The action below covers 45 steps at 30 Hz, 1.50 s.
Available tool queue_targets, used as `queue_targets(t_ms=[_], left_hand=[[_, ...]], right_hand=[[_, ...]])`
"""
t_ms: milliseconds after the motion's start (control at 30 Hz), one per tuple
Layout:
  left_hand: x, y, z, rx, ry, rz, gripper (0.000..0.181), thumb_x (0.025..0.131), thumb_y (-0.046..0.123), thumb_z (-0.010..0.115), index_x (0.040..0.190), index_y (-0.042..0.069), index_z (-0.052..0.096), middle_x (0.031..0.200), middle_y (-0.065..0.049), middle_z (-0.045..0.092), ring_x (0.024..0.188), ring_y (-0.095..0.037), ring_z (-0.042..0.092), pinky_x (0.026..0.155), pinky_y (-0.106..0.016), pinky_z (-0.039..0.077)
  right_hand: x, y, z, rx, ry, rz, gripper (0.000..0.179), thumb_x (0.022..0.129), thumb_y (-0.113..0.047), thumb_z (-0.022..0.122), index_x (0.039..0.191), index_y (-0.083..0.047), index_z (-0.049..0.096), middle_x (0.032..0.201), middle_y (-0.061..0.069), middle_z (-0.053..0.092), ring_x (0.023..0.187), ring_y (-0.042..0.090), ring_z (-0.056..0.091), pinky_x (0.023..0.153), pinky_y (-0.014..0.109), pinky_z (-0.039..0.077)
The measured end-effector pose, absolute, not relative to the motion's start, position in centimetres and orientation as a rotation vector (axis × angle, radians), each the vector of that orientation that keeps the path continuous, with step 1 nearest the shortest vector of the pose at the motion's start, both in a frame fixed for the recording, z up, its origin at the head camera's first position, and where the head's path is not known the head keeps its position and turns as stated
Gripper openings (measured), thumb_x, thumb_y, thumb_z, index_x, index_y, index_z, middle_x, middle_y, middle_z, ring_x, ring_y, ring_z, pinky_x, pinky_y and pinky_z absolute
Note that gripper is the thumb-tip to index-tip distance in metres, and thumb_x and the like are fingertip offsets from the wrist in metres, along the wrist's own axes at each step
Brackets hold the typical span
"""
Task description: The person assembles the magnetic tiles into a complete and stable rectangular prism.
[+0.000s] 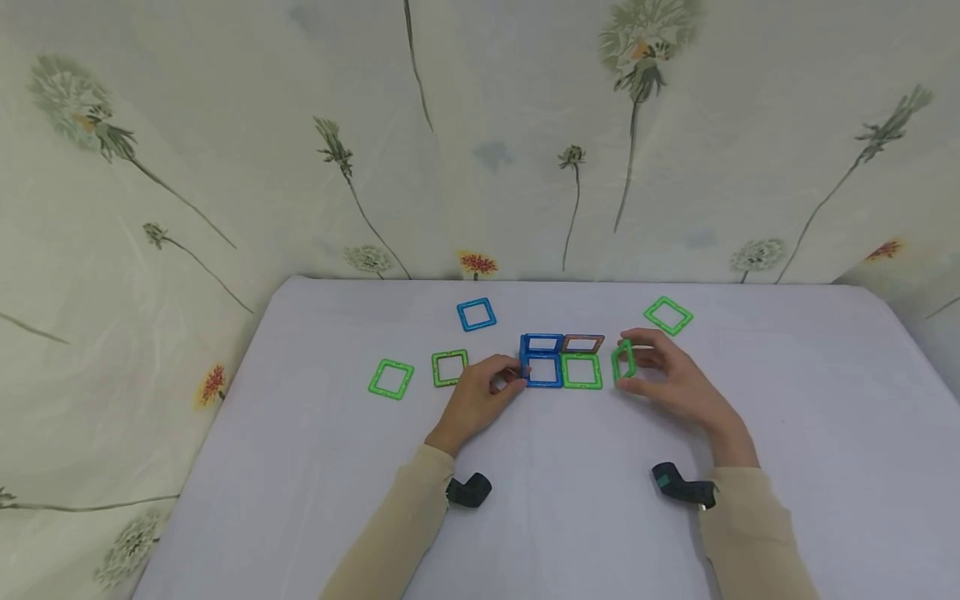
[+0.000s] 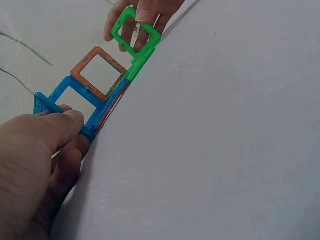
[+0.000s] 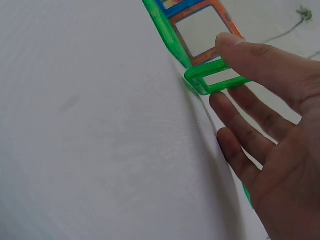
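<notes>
Head view: toward the counter's (image 1: pixel 570 483) back edge, the left hand (image 1: pixel 482 394) is pinching a blue square (image 1: pixel 524 346), the right hand (image 1: pixel 678 382) a green square (image 1: pixel 632 360). Left wrist: an orange square (image 2: pixel 84 62) is standing between. Right wrist: the green square is showing near orange.

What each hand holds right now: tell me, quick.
Left hand: closed, pinching the upright blue square frame at the build's left end.
Right hand: closed, holding a green square frame on edge between thumb and fingers.

Blue frames (image 1: pixel 543 384), green frames (image 1: pixel 582 386), one orange frame (image 2: pixel 86 62), white tabletop (image 1: pixel 570 517), beige sleeves (image 1: pixel 750 525), pale dandelion-patterned backdrop (image 1: pixel 495 208)
</notes>
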State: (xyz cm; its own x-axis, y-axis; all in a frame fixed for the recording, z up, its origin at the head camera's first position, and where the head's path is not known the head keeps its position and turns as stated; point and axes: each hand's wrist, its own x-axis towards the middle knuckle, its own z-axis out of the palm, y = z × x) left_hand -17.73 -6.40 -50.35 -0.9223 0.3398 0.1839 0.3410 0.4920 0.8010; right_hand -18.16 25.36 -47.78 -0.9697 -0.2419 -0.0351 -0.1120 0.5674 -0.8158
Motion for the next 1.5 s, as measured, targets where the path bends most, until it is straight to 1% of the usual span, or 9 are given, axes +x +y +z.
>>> queue_targets(t_ms=[133, 267, 367, 433, 533, 733, 900, 1167, 1500], left_hand=[[-17.7, -6.4, -50.3, -0.611, -2.720, -1.458, 0.024, 0.090, 0.023, 0.065, 0.114, 0.018, 0.064, 0.106, 0.006, 0.067, 0.092, -0.005, 0.059, 0.072, -0.018, 0.050], [-17.7, -6.3, -50.3, -0.608, -2.721, -1.461, 0.024, 0.089, 0.023, 0.065, 0.114, 0.018, 0.064, 0.105, 0.006, 0.067, 0.092, -0.005, 0.059, 0.072, -0.018, 0.050], [-17.7, -6.4, -50.4, -0.610, -2.719, -1.456, 0.025, 0.089, 0.022, 0.065, 0.114, 0.018, 0.064, 0.105, 0.005, 0.067, 0.091, -0.005, 0.059, 0.072, -0.017, 0.050], [-17.7, -6.4, -50.4, -0.608, -2.719, -1.451, 0.025, 0.089, 0.022, 0.065, 0.114, 0.018, 0.064, 0.105, 0.005, 0.067, 0.091, -0.005, 0.059, 0.071, -0.017, 0.050], [-17.7, -6.4, -50.3, -0.606, -2.719, -1.447, 0.024, 0.089, 0.023, 0.065, 0.113, 0.018, 0.064, 0.104, 0.005, 0.067, 0.091, -0.005, 0.058, 0.071, -0.017, 0.049], [-17.6, -6.4, -50.2, -0.600, -2.721, -1.452, 0.023, 0.090, 0.022, 0.065, 0.113, 0.018, 0.064, 0.104, 0.006, 0.067, 0.091, -0.005, 0.059, 0.071, -0.017, 0.050], [-17.6, -6.4, -50.2, -0.591, -2.729, -1.457, 0.024, 0.090, 0.022, 0.065, 0.113, 0.019, 0.064, 0.105, 0.006, 0.067, 0.091, -0.004, 0.058, 0.071, -0.017, 0.049], [-17.6, -6.4, -50.2, -0.591, -2.732, -1.451, 0.024, 0.089, 0.022, 0.065, 0.113, 0.019, 0.064, 0.104, 0.007, 0.067, 0.090, -0.004, 0.058, 0.071, -0.017, 0.049], [-17.6, -6.4, -50.2, -0.591, -2.733, -1.464, 0.024, 0.090, 0.023, 0.065, 0.114, 0.019, 0.064, 0.105, 0.006, 0.067, 0.091, -0.005, 0.058, 0.072, -0.018, 0.050]], right_hand=[[-18.1, 25.2, -47.8, -0.328, 2.655, -1.351, 0.072, 0.079, -0.032, 0.076, 0.139, -0.020, 0.039, 0.137, 0.001, 0.046, 0.120, 0.022, 0.051, 0.096, 0.023, 0.041], [-18.2, 25.0, -47.8, -0.304, 2.647, -1.348, 0.072, 0.078, -0.034, 0.077, 0.138, -0.023, 0.039, 0.138, -0.002, 0.046, 0.121, 0.022, 0.050, 0.099, 0.029, 0.041], [-18.2, 24.9, -47.8, -0.307, 2.635, -1.352, 0.072, 0.078, -0.035, 0.077, 0.138, -0.024, 0.039, 0.138, -0.002, 0.045, 0.123, 0.024, 0.050, 0.102, 0.040, 0.040], [-18.2, 24.8, -47.8, -0.332, 2.631, -1.352, 0.072, 0.079, -0.034, 0.076, 0.139, -0.023, 0.038, 0.139, 0.002, 0.045, 0.123, 0.027, 0.049, 0.103, 0.048, 0.038], [-18.1, 24.8, -47.8, -0.366, 2.630, -1.348, 0.072, 0.080, -0.033, 0.075, 0.140, -0.020, 0.037, 0.139, 0.006, 0.044, 0.123, 0.031, 0.048, 0.103, 0.053, 0.036], [-18.2, 24.5, -47.8, -0.348, 2.636, -1.344, 0.071, 0.079, -0.034, 0.076, 0.139, -0.024, 0.038, 0.138, 0.003, 0.045, 0.121, 0.027, 0.050, 0.102, 0.051, 0.038], [-18.2, 24.2, -47.6, -0.386, 2.627, -1.346, 0.073, 0.080, -0.034, 0.075, 0.140, -0.022, 0.037, 0.140, 0.007, 0.044, 0.121, 0.031, 0.050, 0.102, 0.053, 0.038], [-18.1, 24.1, -47.6, -0.386, 2.620, -1.359, 0.072, 0.080, -0.032, 0.076, 0.139, -0.023, 0.037, 0.141, 0.007, 0.043, 0.122, 0.032, 0.050, 0.101, 0.054, 0.038], [-18.2, 23.9, -47.9, -0.341, 2.654, -1.320, 0.071, 0.078, -0.038, 0.076, 0.137, -0.028, 0.039, 0.138, -0.001, 0.045, 0.121, 0.026, 0.051, 0.102, 0.049, 0.039]])
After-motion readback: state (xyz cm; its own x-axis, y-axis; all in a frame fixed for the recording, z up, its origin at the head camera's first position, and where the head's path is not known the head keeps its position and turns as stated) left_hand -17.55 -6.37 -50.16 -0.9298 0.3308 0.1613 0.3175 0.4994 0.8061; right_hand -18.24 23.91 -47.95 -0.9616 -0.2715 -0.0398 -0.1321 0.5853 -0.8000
